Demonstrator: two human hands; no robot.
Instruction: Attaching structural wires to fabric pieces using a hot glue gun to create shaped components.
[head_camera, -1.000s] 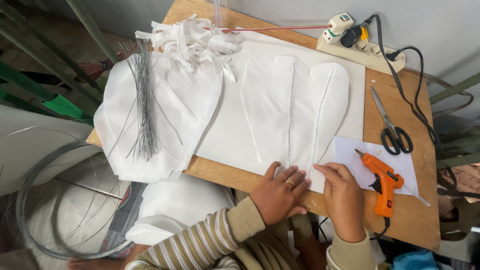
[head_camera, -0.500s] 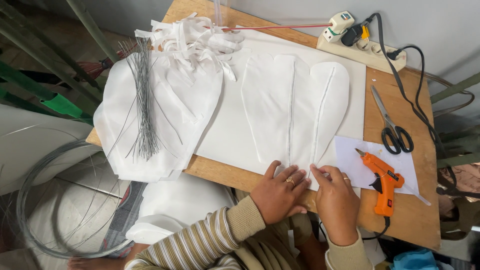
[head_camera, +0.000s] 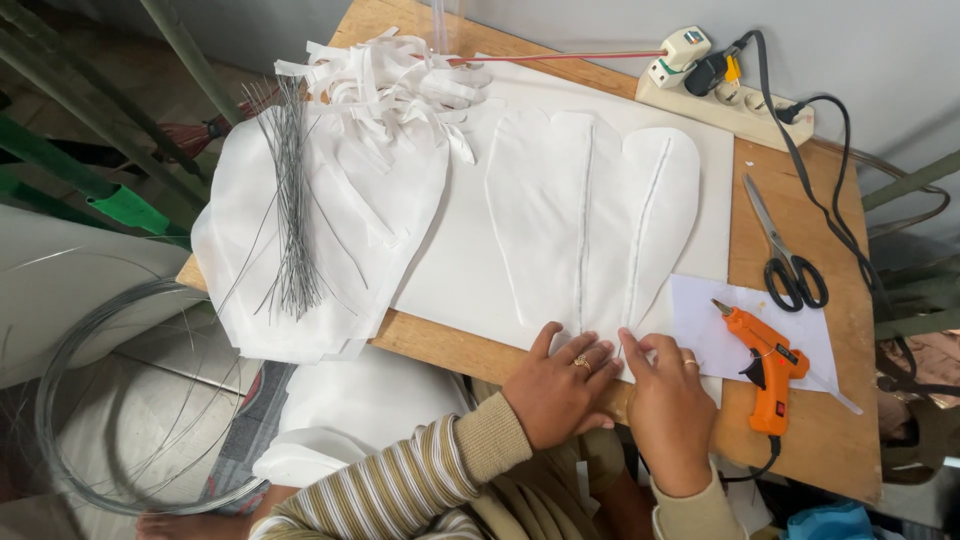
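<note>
Two hands press the petal's base at the bench's near edge.

Left hand (head_camera: 555, 390) and right hand (head_camera: 665, 400) lie flat, fingers spread narrow, holding nothing, on the bottom of the white fabric petals (head_camera: 590, 225). Judging by the orange glue gun (head_camera: 765, 365) just right, fresh glue could scorch fingertips or the wire rib could slip crooked.

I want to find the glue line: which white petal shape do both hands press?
The right petal of the flat pair; left hand and right hand meet at its lower tip.
</note>
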